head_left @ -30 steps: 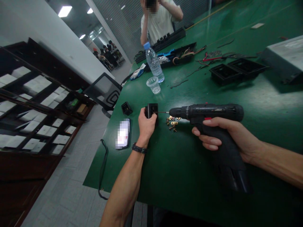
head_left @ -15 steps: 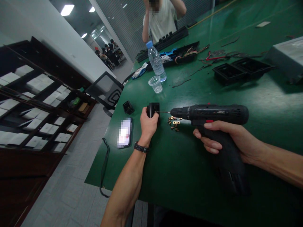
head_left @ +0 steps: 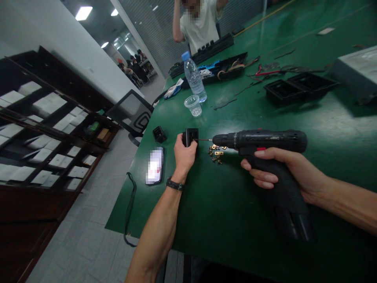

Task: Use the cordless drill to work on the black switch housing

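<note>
My left hand (head_left: 185, 152) grips a small black plastic block (head_left: 192, 135) on the green table. In my right hand (head_left: 282, 169) is a black cordless drill (head_left: 271, 141), held level and pointing left. Its long thin bit (head_left: 204, 140) reaches into the near side of the block, by my left thumb; the tip is hidden. Brass screws and small brass plates (head_left: 219, 153) lie loose beneath the drill's chuck. Left of my left hand sit another small black block (head_left: 159, 134) and a phone (head_left: 154, 166) with a lit screen.
A clear cup (head_left: 193, 105) and a water bottle (head_left: 194, 78) stand beyond the block. Black trays (head_left: 285, 91) and a grey box (head_left: 357, 70) are at the right. Across the table (head_left: 218, 220) a person (head_left: 203, 27) sits behind long black parts. A strap (head_left: 130, 208) hangs at the left edge.
The drill's handle has tilted slightly, its lower end moving a little right. Both hands keep their holds, and the bit stays at the block. The person opposite has shifted their arms.
</note>
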The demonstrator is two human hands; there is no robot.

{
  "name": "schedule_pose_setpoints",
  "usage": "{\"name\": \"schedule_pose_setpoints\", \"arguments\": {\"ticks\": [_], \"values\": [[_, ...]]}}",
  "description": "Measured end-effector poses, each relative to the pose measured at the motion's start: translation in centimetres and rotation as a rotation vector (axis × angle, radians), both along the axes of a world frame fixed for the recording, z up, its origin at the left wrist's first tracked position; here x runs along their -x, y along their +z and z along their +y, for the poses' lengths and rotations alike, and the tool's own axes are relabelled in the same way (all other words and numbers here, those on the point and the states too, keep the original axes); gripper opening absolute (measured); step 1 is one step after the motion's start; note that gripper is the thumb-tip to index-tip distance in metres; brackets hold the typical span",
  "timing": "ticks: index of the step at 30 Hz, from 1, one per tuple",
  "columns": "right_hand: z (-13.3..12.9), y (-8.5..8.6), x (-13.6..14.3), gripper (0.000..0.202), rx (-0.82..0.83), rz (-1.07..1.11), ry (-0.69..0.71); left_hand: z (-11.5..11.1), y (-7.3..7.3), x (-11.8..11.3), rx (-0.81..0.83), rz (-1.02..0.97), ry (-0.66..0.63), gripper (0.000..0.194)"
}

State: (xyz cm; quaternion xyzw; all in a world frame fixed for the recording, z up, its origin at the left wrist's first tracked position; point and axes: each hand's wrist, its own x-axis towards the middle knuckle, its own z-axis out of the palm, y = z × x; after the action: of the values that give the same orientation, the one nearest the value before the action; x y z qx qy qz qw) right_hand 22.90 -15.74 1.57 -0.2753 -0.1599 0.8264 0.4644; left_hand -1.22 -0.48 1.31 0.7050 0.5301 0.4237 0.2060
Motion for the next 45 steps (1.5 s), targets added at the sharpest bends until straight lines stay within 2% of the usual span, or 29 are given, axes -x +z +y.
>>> {"name": "schedule_pose_setpoints", "arguments": {"ticks": [12, 20, 32, 45], "values": [[-0.19, 0.11, 0.45, 0.033, -0.087, -0.088, 0.001, 0.14, -0.24, 0.17, 0.004, -0.001, 0.014, 0.02], [-0.14, -0.14, 0.15, 0.034, -0.057, -0.034, 0.002, 0.18, -0.22, 0.07, 0.016, 0.005, 0.025, 0.022], [-0.12, 0.5, 0.13, 0.033, -0.004, -0.015, 0.015, 0.0, 0.01, 0.04, 0.013, 0.017, 0.025, 0.022], [-0.19, 0.41, 0.44, 0.031, -0.072, -0.104, 0.004, 0.1, -0.15, 0.01, 0.016, 0.011, 0.026, 0.02]]}}
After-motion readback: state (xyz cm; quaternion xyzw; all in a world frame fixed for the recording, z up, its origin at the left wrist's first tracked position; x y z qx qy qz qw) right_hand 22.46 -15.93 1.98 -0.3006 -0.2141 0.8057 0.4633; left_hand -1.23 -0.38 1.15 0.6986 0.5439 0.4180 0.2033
